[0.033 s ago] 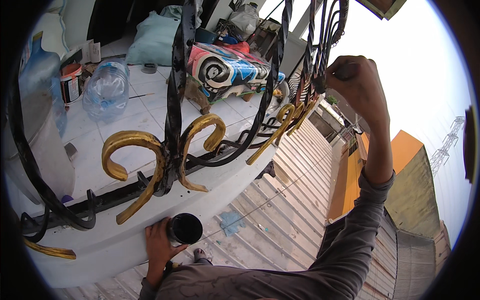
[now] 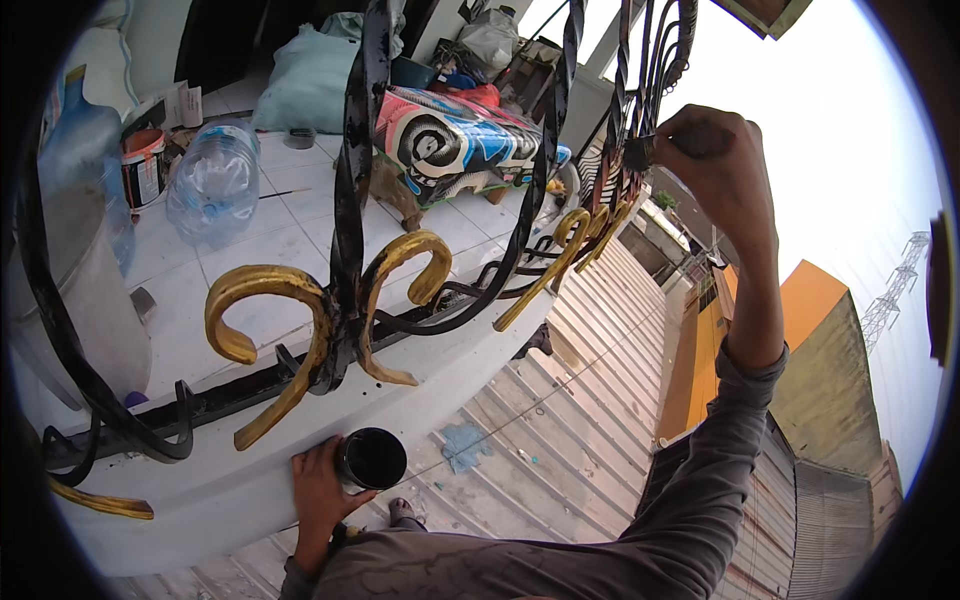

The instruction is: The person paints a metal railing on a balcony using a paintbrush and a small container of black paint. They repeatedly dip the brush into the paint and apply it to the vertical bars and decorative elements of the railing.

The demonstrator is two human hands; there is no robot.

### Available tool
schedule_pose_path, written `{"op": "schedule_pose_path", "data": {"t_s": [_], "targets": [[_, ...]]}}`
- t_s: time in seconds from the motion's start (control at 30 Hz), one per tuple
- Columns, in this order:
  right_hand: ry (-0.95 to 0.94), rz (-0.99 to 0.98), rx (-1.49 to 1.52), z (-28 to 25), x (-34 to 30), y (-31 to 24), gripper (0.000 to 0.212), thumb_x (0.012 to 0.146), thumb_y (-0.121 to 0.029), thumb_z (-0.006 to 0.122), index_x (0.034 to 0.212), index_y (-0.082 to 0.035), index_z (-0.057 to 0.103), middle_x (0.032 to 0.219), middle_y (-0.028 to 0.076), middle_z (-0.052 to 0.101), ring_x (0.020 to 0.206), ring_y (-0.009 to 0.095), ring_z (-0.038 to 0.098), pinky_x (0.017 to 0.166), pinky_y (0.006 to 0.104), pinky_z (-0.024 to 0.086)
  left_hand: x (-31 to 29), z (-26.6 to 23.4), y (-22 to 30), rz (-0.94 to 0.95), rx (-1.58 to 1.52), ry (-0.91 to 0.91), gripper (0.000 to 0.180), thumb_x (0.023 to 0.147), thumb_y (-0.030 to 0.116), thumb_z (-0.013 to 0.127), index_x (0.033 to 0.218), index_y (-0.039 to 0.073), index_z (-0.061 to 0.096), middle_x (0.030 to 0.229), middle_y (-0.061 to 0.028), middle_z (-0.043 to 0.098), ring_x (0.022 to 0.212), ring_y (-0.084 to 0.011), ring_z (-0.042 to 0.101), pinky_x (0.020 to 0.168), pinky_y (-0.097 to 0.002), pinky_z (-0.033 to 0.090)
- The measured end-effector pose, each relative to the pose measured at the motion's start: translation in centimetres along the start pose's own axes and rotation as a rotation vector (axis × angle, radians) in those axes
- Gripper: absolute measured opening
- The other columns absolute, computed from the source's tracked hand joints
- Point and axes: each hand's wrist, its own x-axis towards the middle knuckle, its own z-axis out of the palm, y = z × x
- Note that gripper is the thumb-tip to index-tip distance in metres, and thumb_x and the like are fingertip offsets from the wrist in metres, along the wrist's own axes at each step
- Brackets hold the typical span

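My left hand (image 2: 318, 490) is wrapped round a cup of black paint (image 2: 374, 458), held upright against the white ledge (image 2: 240, 490). Far off to the right, my right hand (image 2: 715, 150) is closed in a pinch on a paintbrush (image 2: 638, 154). Its dark bristles point left and meet the bars at the far end of the railing; the handle is mostly hidden by my fingers. The wrought-iron railing has black twisted bars (image 2: 352, 180) and gold-coloured scrolls (image 2: 265, 275), with the nearest ones between me and the tiled floor.
Behind the railing are a clear plastic bottle (image 2: 212, 180), a paint tub (image 2: 144, 168), a pale blue sack (image 2: 305, 80) and a patterned covered bundle (image 2: 455, 140). Below me lies a ribbed metal roof (image 2: 560, 420) with a blue rag (image 2: 463, 446). Orange and grey buildings (image 2: 815, 340) stand to the right.
My right hand and the brush have shifted slightly upward along the far bars. My left hand keeps the paint cup in nearly the same place.
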Motion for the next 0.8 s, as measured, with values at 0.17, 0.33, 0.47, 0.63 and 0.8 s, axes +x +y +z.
{"op": "schedule_pose_path", "data": {"t_s": [0.17,0.33,0.47,0.63,0.8], "targets": [[0.316,-0.155,0.348,1.6,-0.3,1.3,0.010,0.093,-0.003,0.075,0.101,0.003,0.075,0.089,0.007,0.079,0.084,0.010,0.074,0.079,0.0235,0.057,0.1,0.1,-0.1,-0.022,-0.025,-0.035,0.109,0.047,0.048,0.096,0.138,0.004,0.053,0.126,-0.0156,0.063,0.118,-0.0353,0.055,0.107,-0.0496,0.038],[0.210,-0.056,0.460,1.2,-0.5,1.8,0.008,0.087,-0.001,0.076,0.095,0.000,0.075,0.081,0.008,0.075,0.071,0.011,0.070,0.068,0.0259,0.056,0.6,0.2,0.0,-0.026,0.004,-0.001,0.109,0.048,0.049,0.095,0.138,0.005,0.053,0.123,-0.0164,0.063,0.115,-0.0382,0.053,0.105,-0.0504,0.039],[0.295,-0.154,0.371,1.5,-1.0,0.6,0.009,0.092,-0.002,0.075,0.097,0.005,0.072,0.089,0.009,0.078,0.084,0.013,0.075,0.081,0.0243,0.058,0.7,0.3,0.0,-0.032,-0.017,0.003,0.108,0.048,0.050,0.094,0.137,0.005,0.054,0.122,-0.0166,0.063,0.115,-0.0378,0.055,0.105,-0.0506,0.039],[0.076,0.041,0.328,0.4,-1.0,-0.6,0.010,0.089,0.000,0.074,0.097,0.005,0.071,0.086,0.008,0.077,0.081,0.011,0.074,0.077,0.0245,0.058,0.6,0.1,-0.2,-0.021,0.001,-0.020,0.111,0.049,0.055,0.094,0.138,0.003,0.054,0.125,-0.0176,0.065,0.119,-0.0353,0.058,0.107,-0.0501,0.037],[0.134,-0.100,0.230,0.2,-0.3,-1.4,0.009,0.087,0.000,0.074,0.094,0.004,0.070,0.082,0.008,0.076,0.073,0.010,0.072,0.070,0.0241,0.055,0.6,0.2,-0.2,-0.007,-0.002,-0.004,0.111,0.049,0.055,0.094,0.138,0.003,0.054,0.125,-0.0174,0.065,0.119,-0.0355,0.058,0.107,-0.0504,0.037]]}}
